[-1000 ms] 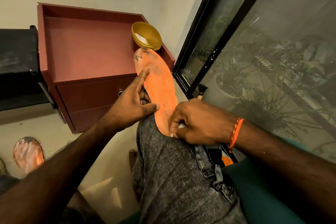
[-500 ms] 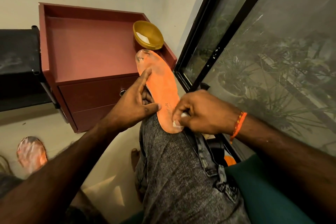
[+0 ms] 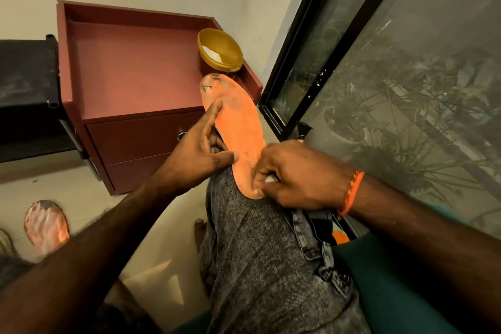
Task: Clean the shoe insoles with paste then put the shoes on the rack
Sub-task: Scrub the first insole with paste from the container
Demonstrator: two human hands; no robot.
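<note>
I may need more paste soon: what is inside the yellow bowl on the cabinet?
The yellow bowl holds a white patch, probably paste, low against its left inner wall. The rest of the inside looks bare; nothing covers it.

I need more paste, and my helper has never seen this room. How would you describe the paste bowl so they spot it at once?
Find the maroon cabinet against the wall. On its top, at the corner nearest the window, sits the yellow bowl, the only round yellow thing there, with white paste inside.

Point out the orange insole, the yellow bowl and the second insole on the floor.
orange insole [image 3: 238, 122]: head view, on its bare middle.
yellow bowl [image 3: 225, 47]: head view, on its inner wall.
second insole [image 3: 44, 222]: head view, on its paste-smeared top.
</note>
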